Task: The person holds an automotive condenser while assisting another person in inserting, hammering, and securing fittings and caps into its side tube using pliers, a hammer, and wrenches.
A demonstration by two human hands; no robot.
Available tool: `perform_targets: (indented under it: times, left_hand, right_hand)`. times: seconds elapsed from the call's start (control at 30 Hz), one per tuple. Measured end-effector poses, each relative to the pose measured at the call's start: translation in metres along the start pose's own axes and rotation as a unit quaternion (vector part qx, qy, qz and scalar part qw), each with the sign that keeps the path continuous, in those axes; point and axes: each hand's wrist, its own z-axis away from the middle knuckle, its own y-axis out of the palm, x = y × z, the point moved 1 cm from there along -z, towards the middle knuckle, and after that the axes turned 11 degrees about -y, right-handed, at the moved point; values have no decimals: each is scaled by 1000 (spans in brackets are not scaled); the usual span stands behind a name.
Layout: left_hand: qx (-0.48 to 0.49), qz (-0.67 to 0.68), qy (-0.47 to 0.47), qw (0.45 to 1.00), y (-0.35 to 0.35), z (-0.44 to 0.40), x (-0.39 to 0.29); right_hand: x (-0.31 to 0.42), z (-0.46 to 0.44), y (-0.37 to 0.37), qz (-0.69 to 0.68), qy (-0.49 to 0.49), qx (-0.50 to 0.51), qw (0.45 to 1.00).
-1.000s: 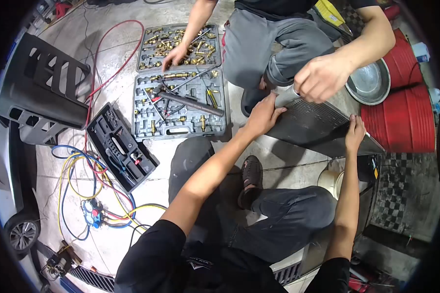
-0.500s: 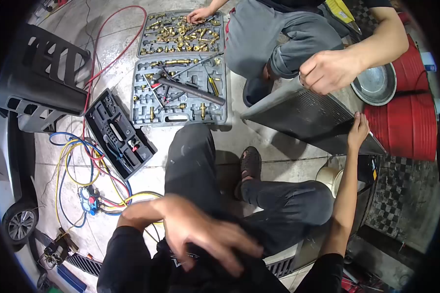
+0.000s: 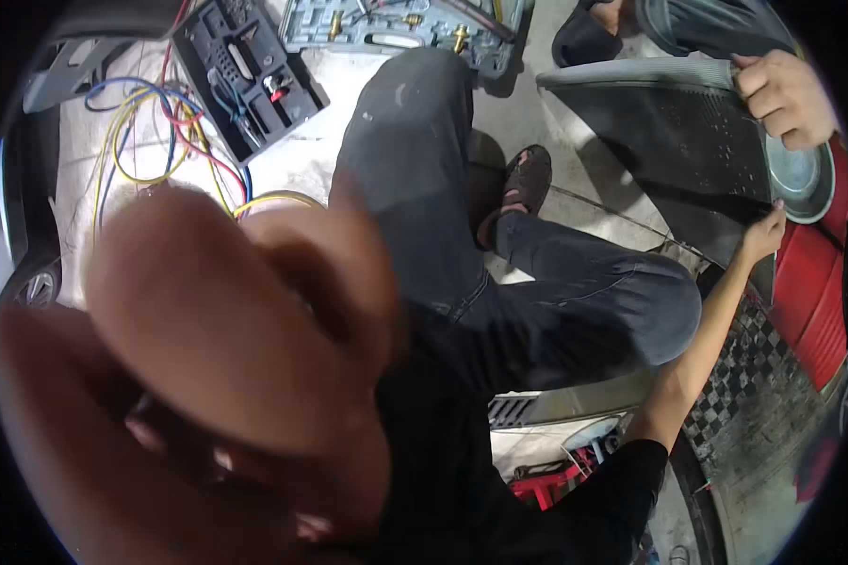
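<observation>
My left hand [image 3: 236, 330] is raised very close to the camera, large and blurred, and its fingers are smeared by motion. At the right, my right hand [image 3: 766, 233] grips the edge of a dark finned panel [image 3: 674, 141], which stands tilted above the floor. A co-worker's hand [image 3: 784, 99] holds the panel's upper right corner. Left of the panel, my bent knee in dark trousers [image 3: 410, 141] and a sandalled foot [image 3: 528, 179] show.
An open black tool tray [image 3: 245, 80] lies beside coiled hoses [image 3: 127, 141]. A grey case with brass fittings [image 3: 394, 40] is at the top. A metal bowl [image 3: 801, 179] and red container [image 3: 813, 282] are at the right.
My left hand left the panel, passed over my lap and rose close to the camera. The view has shifted, while my right hand and the co-worker's hand stay on the panel.
</observation>
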Motion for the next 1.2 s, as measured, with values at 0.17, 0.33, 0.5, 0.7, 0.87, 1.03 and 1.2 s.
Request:
perform_targets:
  times: [0.17,0.33,0.5,0.7,0.87,1.03,1.2]
  left_hand:
    - [8,12,3,1000,-1,-4,11]
    - [42,25,17,999,-1,-12,20]
    - [78,24,47,996,0,-24,22]
    - [112,0,85,990,-1,-34,14]
    - [145,-3,125,981,10,-48,6]
    - [130,63,116,983,24,-55,3]
    - [127,69,117,983,31,-48,2]
  right_hand:
    - [10,0,-3,-21,-14,-12,1000]
    - [10,1,-1,-31,-30,-41,998]
    - [10,-1,0,-35,-31,-40,998]
    - [1,-4,4,-28,-43,-35,998]
    - [-1,-6,8,-34,-35,-36,998]
    - [13,-2,2,-11,-8,-38,999]
    - [2,3,2,-29,-74,-67,995]
